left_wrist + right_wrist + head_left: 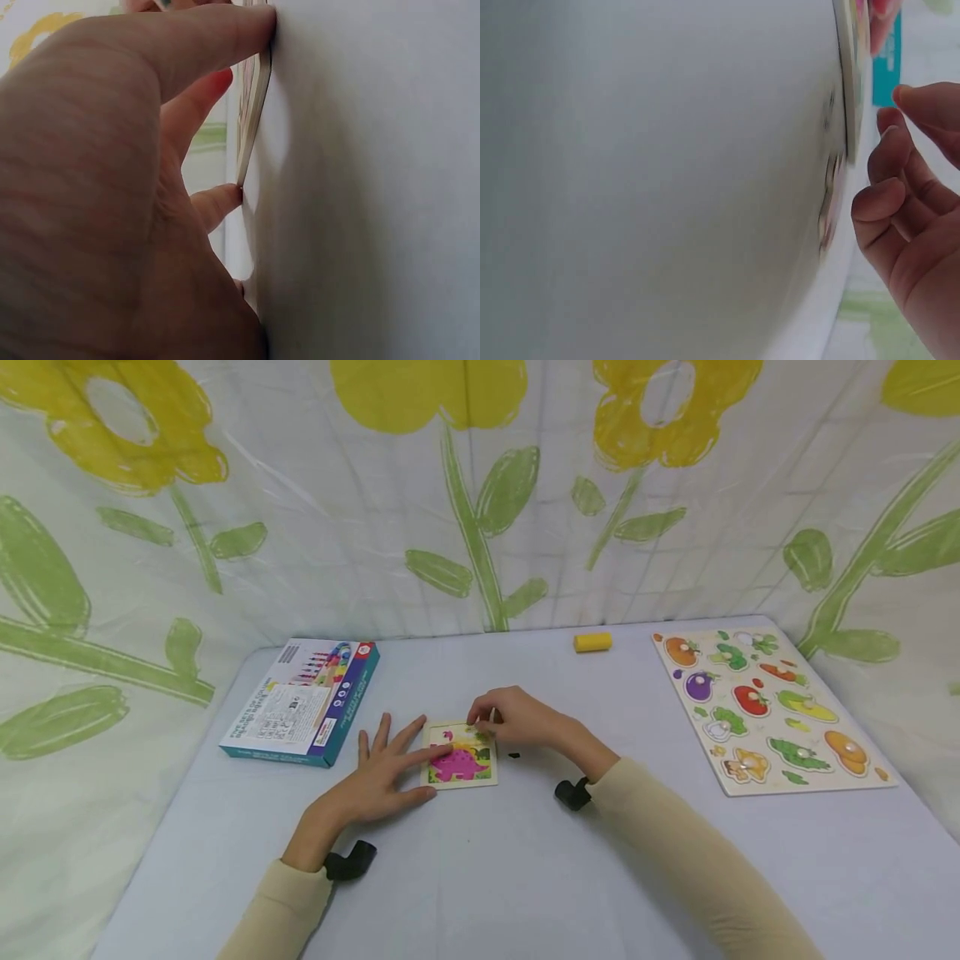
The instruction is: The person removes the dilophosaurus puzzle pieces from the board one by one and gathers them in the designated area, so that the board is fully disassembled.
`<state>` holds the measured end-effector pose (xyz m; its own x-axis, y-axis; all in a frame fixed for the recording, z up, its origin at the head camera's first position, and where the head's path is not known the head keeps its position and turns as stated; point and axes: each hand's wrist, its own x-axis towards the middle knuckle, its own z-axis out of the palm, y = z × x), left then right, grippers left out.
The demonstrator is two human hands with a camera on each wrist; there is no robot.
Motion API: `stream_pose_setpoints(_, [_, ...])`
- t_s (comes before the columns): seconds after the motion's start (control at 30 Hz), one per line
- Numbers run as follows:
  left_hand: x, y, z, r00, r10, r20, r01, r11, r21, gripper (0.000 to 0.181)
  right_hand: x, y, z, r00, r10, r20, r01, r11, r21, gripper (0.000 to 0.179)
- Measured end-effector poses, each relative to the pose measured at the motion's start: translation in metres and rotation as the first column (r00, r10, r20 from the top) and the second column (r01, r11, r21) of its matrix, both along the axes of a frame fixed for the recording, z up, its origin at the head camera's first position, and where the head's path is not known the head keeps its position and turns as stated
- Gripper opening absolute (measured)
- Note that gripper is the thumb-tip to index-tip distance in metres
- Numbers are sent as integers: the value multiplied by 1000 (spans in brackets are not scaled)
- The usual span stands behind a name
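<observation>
A small square jigsaw puzzle (459, 767) with a pink dinosaur in a pale frame lies flat on the table. My left hand (378, 783) spreads its fingers at the puzzle's left side; the index fingertip rests on the picture, and the thumb touches down by the lower left corner. Over the upper right corner is my right hand (517, 717), fingers bent. The right wrist view has the thumb and forefinger tips close together; whether a piece is between them cannot be made out. Beside the board lies a thin loose piece (832, 196), seen edge-on.
At the left is a flat picture-printed box (300, 702). A yellow cylinder (592, 642) lies near the table's back edge. On the right is a vegetable peg board (772, 710). A tiny dark thing (513, 755) sits right of the puzzle. Flower-printed cloth (300, 577) hangs behind.
</observation>
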<state>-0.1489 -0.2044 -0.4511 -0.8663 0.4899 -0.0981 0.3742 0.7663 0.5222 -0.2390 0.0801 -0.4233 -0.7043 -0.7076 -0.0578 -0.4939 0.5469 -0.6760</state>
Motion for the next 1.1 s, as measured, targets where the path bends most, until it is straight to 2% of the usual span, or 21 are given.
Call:
stream_pose_setpoints(0.27, [2, 2, 2, 1000, -4, -12, 4, 1000, -20, 60, -1, -25, 1, 999, 41, -21, -40, 999, 35, 18])
stream_pose_setpoints(0.53, [4, 3, 3, 1000, -16, -14, 16, 1000, -10, 58, -2, -33, 3, 996, 76, -42, -71, 992, 106, 26])
stream_pose_setpoints(0.8, [3, 3, 3, 1000, -20, -18, 20, 1000, -9, 58, -3, -35, 6, 994, 104, -26, -97, 978, 183, 36])
stream_pose_setpoints(1.1, [3, 2, 3, 1000, -15, -7, 15, 1000, -5, 58, -5, -35, 7, 994, 107, 20, -109, 973, 201, 40])
